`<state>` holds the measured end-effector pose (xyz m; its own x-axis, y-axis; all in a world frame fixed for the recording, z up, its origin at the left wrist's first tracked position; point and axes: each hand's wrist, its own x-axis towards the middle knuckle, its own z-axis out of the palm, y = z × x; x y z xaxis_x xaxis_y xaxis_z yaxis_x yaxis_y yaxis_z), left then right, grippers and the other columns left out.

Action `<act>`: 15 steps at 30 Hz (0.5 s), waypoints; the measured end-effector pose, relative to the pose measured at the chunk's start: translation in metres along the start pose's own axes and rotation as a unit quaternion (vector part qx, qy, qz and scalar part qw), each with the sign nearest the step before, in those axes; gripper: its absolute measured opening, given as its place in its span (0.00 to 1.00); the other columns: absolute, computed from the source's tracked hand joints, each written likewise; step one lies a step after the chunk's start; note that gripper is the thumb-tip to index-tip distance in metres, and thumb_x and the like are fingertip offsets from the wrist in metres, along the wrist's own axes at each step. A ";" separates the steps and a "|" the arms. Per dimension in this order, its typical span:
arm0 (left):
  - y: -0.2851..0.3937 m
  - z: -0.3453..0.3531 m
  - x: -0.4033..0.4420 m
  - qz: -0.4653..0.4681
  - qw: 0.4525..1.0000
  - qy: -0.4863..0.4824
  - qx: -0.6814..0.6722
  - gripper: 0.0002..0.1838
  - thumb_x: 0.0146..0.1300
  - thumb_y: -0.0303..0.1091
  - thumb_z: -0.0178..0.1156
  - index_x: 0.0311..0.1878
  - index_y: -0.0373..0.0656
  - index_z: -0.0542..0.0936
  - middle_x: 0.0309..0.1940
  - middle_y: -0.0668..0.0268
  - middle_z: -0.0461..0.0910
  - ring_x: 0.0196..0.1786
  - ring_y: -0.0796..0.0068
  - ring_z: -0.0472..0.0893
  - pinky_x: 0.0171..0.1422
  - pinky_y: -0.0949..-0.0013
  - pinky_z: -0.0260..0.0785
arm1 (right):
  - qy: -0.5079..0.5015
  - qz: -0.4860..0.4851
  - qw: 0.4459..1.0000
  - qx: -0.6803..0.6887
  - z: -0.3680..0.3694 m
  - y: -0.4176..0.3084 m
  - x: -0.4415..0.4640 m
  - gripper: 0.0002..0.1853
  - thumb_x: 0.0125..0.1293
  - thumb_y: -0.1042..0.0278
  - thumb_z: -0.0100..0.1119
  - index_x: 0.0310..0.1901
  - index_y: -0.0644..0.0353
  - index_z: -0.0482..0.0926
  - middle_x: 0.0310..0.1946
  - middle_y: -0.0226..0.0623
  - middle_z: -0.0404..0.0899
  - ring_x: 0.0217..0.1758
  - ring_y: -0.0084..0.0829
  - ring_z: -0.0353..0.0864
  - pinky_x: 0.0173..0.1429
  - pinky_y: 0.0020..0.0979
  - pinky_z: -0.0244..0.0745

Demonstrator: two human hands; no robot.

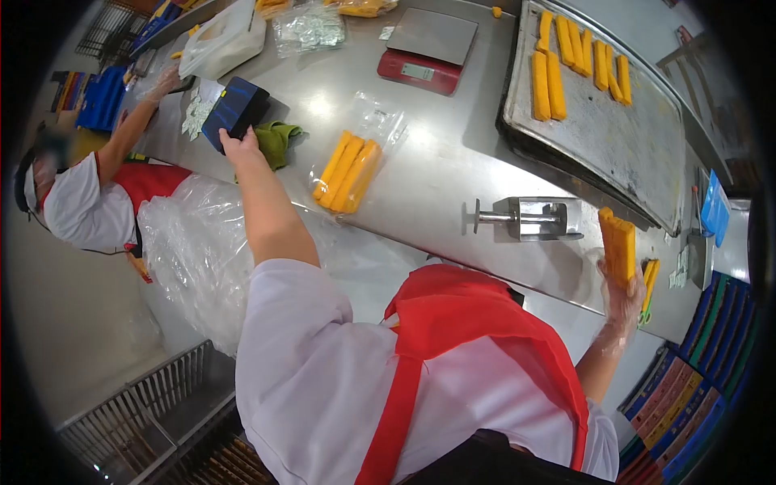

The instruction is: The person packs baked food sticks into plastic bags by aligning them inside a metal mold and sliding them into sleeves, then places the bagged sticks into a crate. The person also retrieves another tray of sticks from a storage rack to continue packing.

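Left hand (241, 145): fingers closed on the near edge of a dark blue block (234, 111), held above the table (436, 182); whether it is gloved cannot be told. Right hand (621, 297): in a clear plastic glove, wrapped around the lower end of a bunch of yellow sticks (618, 246), held with the far end raised.

Green cloth (279, 144), crumpled, just right of the left hand. Clear bag (378, 121), with yellow sticks inside, lying between the hands, nearer the left. Metal device (540, 218) with a T-shaped handle, lying just left of the right hand. More yellow sticks (651, 279), just right of the right hand, partly hidden by it. Baking tray (638, 153), beyond the right hand, loose sticks grouped at its far end. Red scale (420, 74), farther out, between the hands. White container (222, 40), beyond the left hand. Co-worker (149, 182), left of the left hand, one arm extended.
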<state>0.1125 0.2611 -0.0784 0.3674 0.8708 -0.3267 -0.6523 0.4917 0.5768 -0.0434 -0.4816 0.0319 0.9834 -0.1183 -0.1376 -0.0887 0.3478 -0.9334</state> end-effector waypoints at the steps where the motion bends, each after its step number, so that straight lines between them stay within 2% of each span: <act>1: 0.001 0.000 0.006 -0.002 1.000 0.011 0.026 0.21 0.61 0.41 0.53 0.55 0.42 0.69 0.52 0.63 0.73 0.53 0.59 0.73 0.60 0.49 0.61 | 0.034 -0.023 0.986 -0.162 -0.004 0.004 0.001 0.27 0.54 0.56 0.62 0.49 0.70 0.71 0.38 0.40 0.76 0.40 0.32 0.76 0.47 0.30 0.70; 2: 0.003 -0.002 0.011 -0.005 0.998 0.022 0.053 0.23 0.61 0.41 0.53 0.57 0.43 0.68 0.55 0.63 0.72 0.55 0.58 0.71 0.62 0.48 0.58 | 0.068 -0.042 0.944 -0.319 -0.007 0.008 0.000 0.26 0.55 0.58 0.62 0.48 0.70 0.71 0.37 0.39 0.77 0.38 0.31 0.77 0.44 0.29 0.71; 3: 0.006 -0.002 0.014 -0.012 0.998 0.022 0.058 0.23 0.61 0.41 0.53 0.57 0.43 0.68 0.55 0.63 0.72 0.55 0.58 0.71 0.62 0.48 0.58 | 0.075 -0.038 0.943 -0.322 -0.010 0.010 0.000 0.26 0.55 0.58 0.62 0.48 0.70 0.71 0.37 0.39 0.77 0.38 0.31 0.77 0.44 0.29 0.71; 5: 0.019 -0.001 0.022 -0.044 0.979 0.012 0.198 0.26 0.60 0.41 0.53 0.60 0.41 0.64 0.59 0.63 0.67 0.59 0.57 0.67 0.64 0.47 0.53 | -0.004 -0.027 0.998 -0.051 -0.017 0.013 0.003 0.27 0.54 0.57 0.62 0.48 0.71 0.71 0.38 0.40 0.77 0.37 0.31 0.77 0.44 0.28 0.71; 6: 0.032 -0.031 0.060 0.139 0.878 -0.140 0.436 0.27 0.60 0.42 0.53 0.61 0.40 0.64 0.60 0.62 0.65 0.60 0.58 0.65 0.65 0.46 0.51 | 0.008 -0.015 0.999 -0.029 -0.020 0.015 0.003 0.28 0.54 0.55 0.62 0.49 0.71 0.71 0.38 0.41 0.77 0.37 0.31 0.77 0.44 0.29 0.71; 7: 0.033 -0.034 0.057 0.140 0.869 -0.167 0.443 0.28 0.59 0.42 0.53 0.60 0.40 0.64 0.60 0.61 0.65 0.61 0.58 0.64 0.66 0.47 0.50 | 0.025 -0.005 1.000 -0.009 -0.024 0.016 0.003 0.30 0.54 0.53 0.63 0.49 0.72 0.70 0.38 0.42 0.77 0.37 0.32 0.77 0.44 0.30 0.71; 8: 0.034 -0.035 0.053 0.140 0.861 -0.194 0.450 0.28 0.59 0.42 0.54 0.60 0.39 0.64 0.60 0.60 0.66 0.62 0.59 0.63 0.66 0.47 0.49 | 0.030 -0.020 0.995 -0.093 -0.033 0.020 0.004 0.31 0.53 0.51 0.62 0.49 0.72 0.70 0.39 0.43 0.77 0.38 0.33 0.77 0.44 0.31 0.71; 9: 0.047 0.000 0.012 -0.048 0.963 -0.075 0.254 0.27 0.58 0.42 0.54 0.59 0.39 0.66 0.58 0.59 0.67 0.62 0.59 0.64 0.66 0.48 0.49 | 0.031 -0.028 0.996 -0.083 -0.035 0.019 0.000 0.31 0.53 0.51 0.61 0.49 0.72 0.70 0.40 0.45 0.76 0.38 0.34 0.77 0.44 0.32 0.71; 10: 0.055 0.009 -0.009 -0.067 0.964 -0.072 0.246 0.26 0.58 0.40 0.54 0.58 0.38 0.66 0.56 0.56 0.68 0.61 0.59 0.64 0.66 0.50 0.51 | 0.031 -0.036 0.996 -0.073 -0.038 0.018 -0.003 0.32 0.54 0.50 0.60 0.49 0.73 0.70 0.40 0.46 0.76 0.39 0.36 0.77 0.45 0.34 0.71; 11: 0.055 0.016 -0.034 -0.061 0.965 -0.075 0.242 0.26 0.58 0.39 0.54 0.58 0.37 0.64 0.54 0.56 0.70 0.58 0.60 0.67 0.62 0.55 0.57 | 0.020 -0.051 0.998 0.036 -0.032 0.013 -0.006 0.31 0.54 0.50 0.60 0.49 0.73 0.71 0.41 0.47 0.76 0.40 0.36 0.76 0.45 0.35 0.71; 12: 0.055 0.023 -0.061 -0.054 0.967 -0.077 0.238 0.27 0.58 0.38 0.54 0.58 0.36 0.62 0.51 0.57 0.71 0.54 0.61 0.70 0.58 0.60 0.64 | 0.041 -0.056 0.997 0.035 -0.041 0.009 -0.007 0.31 0.54 0.50 0.60 0.49 0.73 0.71 0.41 0.47 0.76 0.40 0.36 0.76 0.45 0.35 0.71; 14: 0.031 0.045 -0.212 -0.021 0.887 -0.377 0.266 0.28 0.60 0.36 0.53 0.60 0.36 0.59 0.49 0.59 0.71 0.50 0.66 0.72 0.55 0.63 0.66 | -0.050 -0.027 0.996 0.064 -0.056 0.006 -0.007 0.29 0.54 0.53 0.59 0.48 0.73 0.71 0.41 0.46 0.75 0.41 0.36 0.75 0.46 0.35 0.70; 15: 0.014 0.044 -0.262 -0.093 0.848 -0.446 0.271 0.27 0.59 0.32 0.53 0.61 0.38 0.60 0.47 0.60 0.72 0.48 0.70 0.73 0.55 0.64 0.66 | -0.042 -0.029 0.997 0.065 -0.061 0.004 -0.005 0.29 0.54 0.53 0.59 0.48 0.73 0.71 0.41 0.46 0.75 0.41 0.36 0.75 0.46 0.35 0.70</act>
<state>0.0356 0.0397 0.0482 0.9431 0.3147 0.1074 -0.2171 0.3381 0.9157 -0.0580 -0.5361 0.0090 0.9966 -0.0652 -0.0503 -0.0145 0.4616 -0.8870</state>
